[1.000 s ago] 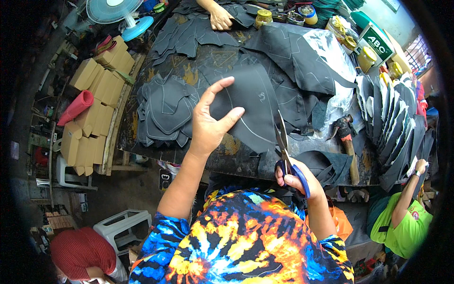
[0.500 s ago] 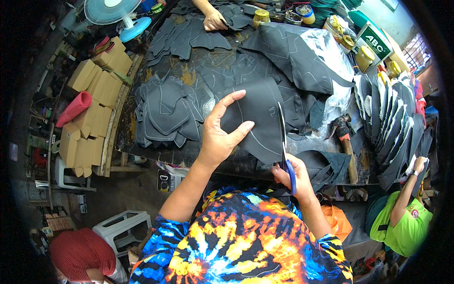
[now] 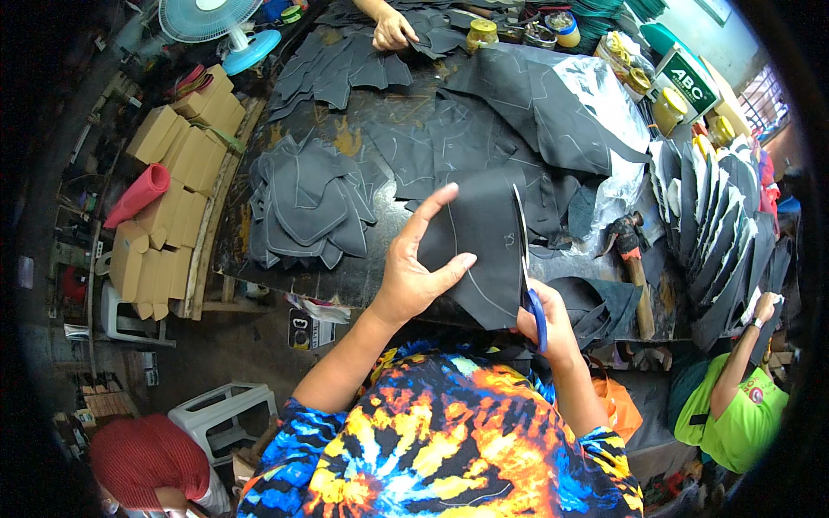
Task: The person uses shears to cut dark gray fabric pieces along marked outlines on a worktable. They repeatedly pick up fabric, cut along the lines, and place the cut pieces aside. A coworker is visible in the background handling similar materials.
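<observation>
My left hand (image 3: 413, 269) grips a black leather-like sheet (image 3: 485, 250) by its left side, thumb on top and forefinger stretched along it; the other fingers are hidden beneath. A pale line is drawn along the sheet's edge. In my right hand (image 3: 559, 326) are scissors (image 3: 539, 319) with blue handles, their blades pointing away from me along the sheet's right edge. Left of my left hand lies a pile of cut black pieces (image 3: 306, 203) with pale outlines. More marked black sheets (image 3: 553, 116) lie beyond the scissors.
A hammer (image 3: 637, 281) with a wooden handle rests on the table right of my right hand. Upright black sheets (image 3: 708, 216) stand farther right, beside a co-worker in a green shirt (image 3: 741, 406). Another person's hand (image 3: 395, 31) is over black pieces at the far side. Cardboard boxes (image 3: 177, 186) stand left.
The sheet, my left hand and the scissors have shifted slightly toward me and to the right. The far person's hand has moved a little.
</observation>
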A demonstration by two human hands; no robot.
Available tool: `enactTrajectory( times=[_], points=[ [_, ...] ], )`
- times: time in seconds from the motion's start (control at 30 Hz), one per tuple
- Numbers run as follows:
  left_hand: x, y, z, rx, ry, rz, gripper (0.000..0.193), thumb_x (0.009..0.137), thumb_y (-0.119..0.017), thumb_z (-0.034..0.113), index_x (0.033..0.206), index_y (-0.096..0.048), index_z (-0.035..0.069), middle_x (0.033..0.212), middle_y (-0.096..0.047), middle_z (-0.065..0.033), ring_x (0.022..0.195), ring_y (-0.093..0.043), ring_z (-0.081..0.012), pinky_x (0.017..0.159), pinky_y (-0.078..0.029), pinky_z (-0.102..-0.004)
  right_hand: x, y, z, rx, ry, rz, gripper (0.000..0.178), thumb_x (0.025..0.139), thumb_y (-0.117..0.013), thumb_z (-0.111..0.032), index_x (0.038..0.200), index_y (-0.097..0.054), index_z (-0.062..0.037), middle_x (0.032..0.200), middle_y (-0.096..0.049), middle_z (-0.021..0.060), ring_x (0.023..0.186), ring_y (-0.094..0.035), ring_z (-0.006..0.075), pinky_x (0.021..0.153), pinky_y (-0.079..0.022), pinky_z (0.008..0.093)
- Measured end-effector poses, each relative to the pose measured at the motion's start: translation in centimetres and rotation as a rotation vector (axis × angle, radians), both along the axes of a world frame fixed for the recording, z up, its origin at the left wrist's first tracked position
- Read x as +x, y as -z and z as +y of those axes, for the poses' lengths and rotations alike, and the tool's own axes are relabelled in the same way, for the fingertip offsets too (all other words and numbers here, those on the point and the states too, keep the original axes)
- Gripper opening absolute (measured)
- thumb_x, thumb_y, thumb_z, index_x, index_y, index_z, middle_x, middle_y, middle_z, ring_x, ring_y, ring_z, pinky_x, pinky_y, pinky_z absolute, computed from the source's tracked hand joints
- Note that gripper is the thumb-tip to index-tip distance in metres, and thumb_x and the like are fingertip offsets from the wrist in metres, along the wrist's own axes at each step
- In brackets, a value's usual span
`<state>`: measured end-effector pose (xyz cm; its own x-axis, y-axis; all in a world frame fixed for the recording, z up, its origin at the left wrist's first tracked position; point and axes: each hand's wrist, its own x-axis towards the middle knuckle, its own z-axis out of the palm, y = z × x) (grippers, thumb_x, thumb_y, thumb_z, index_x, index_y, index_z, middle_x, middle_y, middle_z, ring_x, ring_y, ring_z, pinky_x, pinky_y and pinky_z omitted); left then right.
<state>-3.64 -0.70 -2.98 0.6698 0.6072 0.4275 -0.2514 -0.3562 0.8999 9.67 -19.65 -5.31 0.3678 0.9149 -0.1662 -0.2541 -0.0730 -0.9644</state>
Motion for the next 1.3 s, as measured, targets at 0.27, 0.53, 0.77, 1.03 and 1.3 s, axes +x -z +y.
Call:
enactTrajectory(
  times=[0.27,0.53,0.77,1.03,1.3],
  points=[
    [0.7,-2.3,3.7,-0.435,0.297,0.001,0.060,0.083,-0.073,-0.002,0.139,-0.051,0.002,0.128,-0.061,-0.0097,0.114,-0.060,-0.0153,0.099,-0.048,-0.0292,0.0,-0.4,-1.7,-0.152,-0.100,-0.062,0.025,0.085,-0.076,-0.016,0.077,-0.054,-0.0092,0.070,-0.048,-0.0078,0.066,-0.040,0.0018,0.059,-0.034,0.0196],
    [1.3,-2.5,1.3,-0.233,0.309,0.056,0.070,0.082,-0.071,-0.006,0.146,-0.043,-0.003,0.140,-0.053,-0.0105,0.125,-0.052,-0.0166,0.108,-0.041,-0.0322,0.0,-1.4,0.0,-0.033,-0.031,-0.038,0.019,0.086,-0.074,-0.013,0.090,-0.056,-0.0062,0.082,-0.051,-0.0047,0.075,-0.045,0.0048,0.068,-0.041,0.0217],
    [0.8,-2.3,1.3,-0.228,0.283,-0.006,0.071,0.081,-0.071,-0.007,0.146,-0.041,-0.004,0.140,-0.052,-0.0106,0.125,-0.053,-0.0170,0.107,-0.042,-0.0321,-0.4,-0.7,-0.5,-0.125,-0.007,-0.150,0.020,0.086,-0.075,-0.013,0.080,-0.056,-0.0075,0.070,-0.048,-0.0083,0.067,-0.042,0.0021,0.060,-0.037,0.0192],
    [0.6,-2.6,1.7,-0.193,0.351,0.082,0.048,0.084,-0.068,-0.005,0.131,-0.059,0.001,0.123,-0.057,-0.0044,0.110,-0.059,-0.0126,0.093,-0.051,-0.0257,-0.1,-1.7,-0.3,-0.069,-0.049,-0.120,0.019,0.086,-0.075,-0.012,0.083,-0.057,-0.0072,0.076,-0.051,-0.0064,0.071,-0.045,0.0028,0.064,-0.039,0.0199],
    [0.2,-3.0,0.9,-0.313,0.394,0.099,0.057,0.083,-0.068,-0.005,0.137,-0.052,0.001,0.129,-0.057,-0.0064,0.112,-0.060,-0.0130,0.095,-0.052,-0.0285,-0.4,-1.9,0.1,-0.082,-0.032,-0.109,0.019,0.087,-0.074,-0.011,0.081,-0.056,-0.0074,0.075,-0.049,-0.0079,0.070,-0.043,0.0023,0.062,-0.038,0.0199]
  ],
)
